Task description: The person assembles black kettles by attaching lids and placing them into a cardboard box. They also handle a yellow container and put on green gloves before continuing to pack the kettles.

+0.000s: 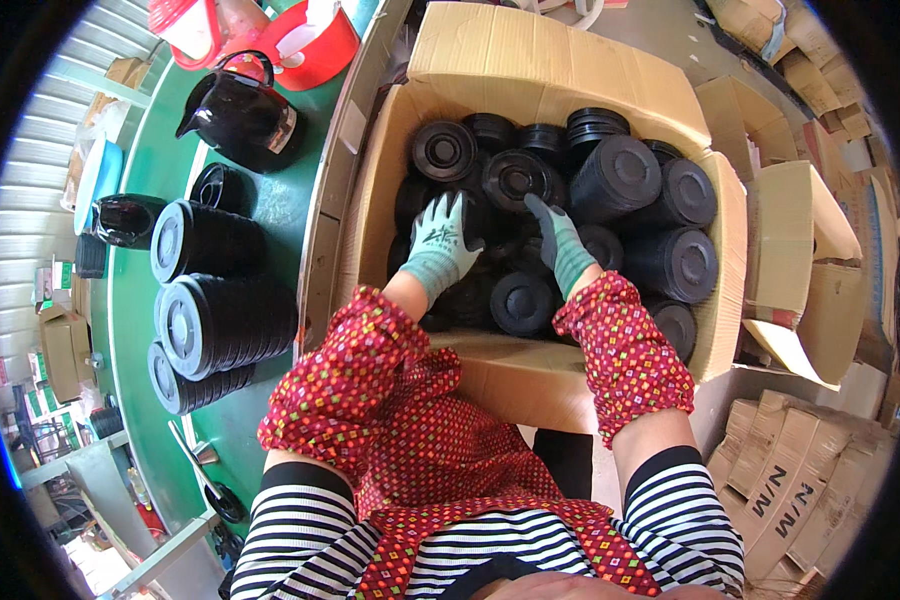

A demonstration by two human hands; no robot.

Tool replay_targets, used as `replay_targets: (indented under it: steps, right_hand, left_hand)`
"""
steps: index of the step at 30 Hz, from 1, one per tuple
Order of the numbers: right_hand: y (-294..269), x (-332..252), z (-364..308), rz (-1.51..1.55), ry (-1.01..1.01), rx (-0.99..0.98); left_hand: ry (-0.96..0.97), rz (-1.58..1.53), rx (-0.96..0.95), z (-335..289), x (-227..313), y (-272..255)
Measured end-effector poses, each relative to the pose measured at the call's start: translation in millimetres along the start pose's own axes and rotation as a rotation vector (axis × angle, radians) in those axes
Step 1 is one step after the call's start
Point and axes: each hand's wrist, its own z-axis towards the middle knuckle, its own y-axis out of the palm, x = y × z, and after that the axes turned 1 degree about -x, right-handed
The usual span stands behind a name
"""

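Both my hands, in green gloves with dark fingers, reach into a large cardboard box [560,50] filled with stacks of black round plastic lids [618,180]. My left hand [442,243] rests over dark lids in the left part of the box, fingers spread and thumb apart. My right hand [562,240] is turned edge-on near the middle, fingers stretched out beside a ringed black lid [517,180]. Dark lids between the hands are in shadow and hard to make out. Nearer me, another stack shows its round end [522,303].
Left of the box runs a green table [235,425] with stacks of black lids [225,325], a black jug [238,118] and a red basin [315,50]. Open cardboard boxes [805,265] stand at right. Flattened cartons [785,490] lie at lower right.
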Motion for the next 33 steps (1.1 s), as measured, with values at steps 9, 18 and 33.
replay_targets:
  steps: [9,18,33]
  right_hand:
    - [25,17,111,0.204,-0.177,0.428]
    - [13,-26,-7,0.536,-0.14,-0.096]
    - [65,62,-302,-0.01,-0.722,-0.304]
  left_hand:
    - [0.261,0.458,-0.028,92,-22,62]
    - [0.032,0.159,0.12,69,-25,34]
    - [0.145,-2.094,-0.296,-155,8,-63]
